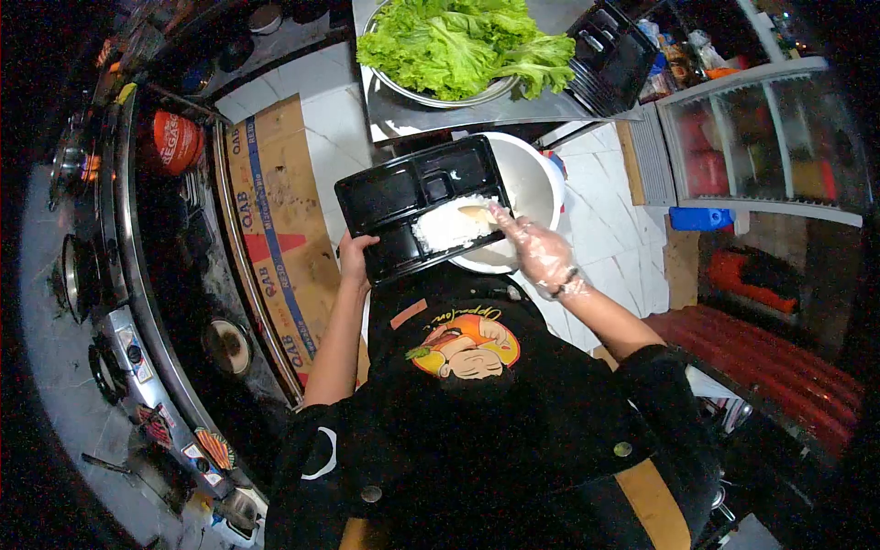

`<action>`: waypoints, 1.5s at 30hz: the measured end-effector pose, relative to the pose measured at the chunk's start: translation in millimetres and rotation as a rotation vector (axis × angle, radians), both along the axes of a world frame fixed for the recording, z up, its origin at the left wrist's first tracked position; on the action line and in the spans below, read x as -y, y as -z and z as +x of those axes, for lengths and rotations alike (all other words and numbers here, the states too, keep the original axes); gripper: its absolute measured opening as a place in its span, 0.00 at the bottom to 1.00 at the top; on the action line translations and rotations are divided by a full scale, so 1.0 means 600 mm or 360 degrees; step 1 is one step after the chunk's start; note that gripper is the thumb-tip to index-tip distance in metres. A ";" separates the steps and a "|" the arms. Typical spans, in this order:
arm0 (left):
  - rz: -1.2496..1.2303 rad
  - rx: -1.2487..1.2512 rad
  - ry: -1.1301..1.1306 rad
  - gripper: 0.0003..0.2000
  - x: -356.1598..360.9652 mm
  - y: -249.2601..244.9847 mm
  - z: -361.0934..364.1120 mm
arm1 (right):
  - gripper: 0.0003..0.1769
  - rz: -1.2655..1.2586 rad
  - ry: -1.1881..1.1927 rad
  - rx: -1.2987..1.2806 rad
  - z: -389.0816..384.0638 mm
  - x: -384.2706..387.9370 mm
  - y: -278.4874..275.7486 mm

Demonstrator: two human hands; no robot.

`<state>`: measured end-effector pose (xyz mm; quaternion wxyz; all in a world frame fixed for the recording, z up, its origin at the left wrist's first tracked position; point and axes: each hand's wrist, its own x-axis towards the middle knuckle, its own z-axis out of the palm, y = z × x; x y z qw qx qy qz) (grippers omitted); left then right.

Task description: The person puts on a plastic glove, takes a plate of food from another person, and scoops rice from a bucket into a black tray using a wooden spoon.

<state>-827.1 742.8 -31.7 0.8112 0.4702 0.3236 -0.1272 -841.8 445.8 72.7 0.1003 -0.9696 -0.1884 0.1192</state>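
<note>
My left hand [356, 258] grips the near left edge of a black compartment tray [380, 197], its fingers partly hidden beneath. White rice [445, 227] lies heaped in the tray's near right compartment, while the other compartments show bare black plastic. In a clear plastic glove, my right hand [543, 257] is closed around a pale wooden-looking spoon [475, 213], whose tip rests on or just above the rice. Partly under the tray stands a round white tub [541, 170]; what it holds is mostly hidden.
Ahead, a metal table [394, 124] bears a bowl of green lettuce [458, 46] and stacked black trays [610, 60]. A stove [128, 321] runs along the left, beside flattened cardboard [280, 202] on the floor. A glass-fronted cabinet [752, 137] stands right.
</note>
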 end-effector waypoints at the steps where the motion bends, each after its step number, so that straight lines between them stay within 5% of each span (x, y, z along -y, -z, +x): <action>1: -0.0012 0.0054 0.0031 0.15 -0.001 0.000 0.001 | 0.36 0.0050 -0.0037 0.0050 -0.001 -0.008 0.015; 16: 0.0011 0.0179 0.0093 0.14 -0.005 0.009 0.009 | 0.39 0.0110 0.0019 0.0041 0.006 -0.001 0.020; 21: -0.0092 0.0128 0.0089 0.16 -0.006 0.020 0.008 | 0.37 0.0403 0.0634 0.0080 -0.005 0.038 0.025; 28: 0.0096 0.0168 0.0040 0.16 0.004 -0.003 0.011 | 0.38 0.0191 0.0551 0.0050 -0.025 -0.017 0.044; 34: 0.0102 0.0191 0.0062 0.16 -0.002 0.008 0.007 | 0.52 0.0209 0.0661 -0.0151 -0.028 -0.010 -0.003; 37: 0.0088 0.0202 0.0074 0.16 0.004 -0.009 0.013 | 0.34 0.0065 0.0337 0.0169 -0.013 -0.034 0.022; 40: 0.0122 0.0220 0.0101 0.17 -0.001 -0.004 0.018 | 0.33 0.0206 0.0242 0.0096 0.003 -0.027 -0.012; 41: 0.0166 0.0257 0.0125 0.17 -0.003 -0.001 0.020 | 0.32 -0.0161 0.0266 -0.0042 0.009 -0.031 -0.029; 45: 0.0169 0.0141 0.0146 0.16 -0.006 0.004 0.017 | 0.31 -0.0148 -0.0016 0.0156 0.014 -0.030 -0.011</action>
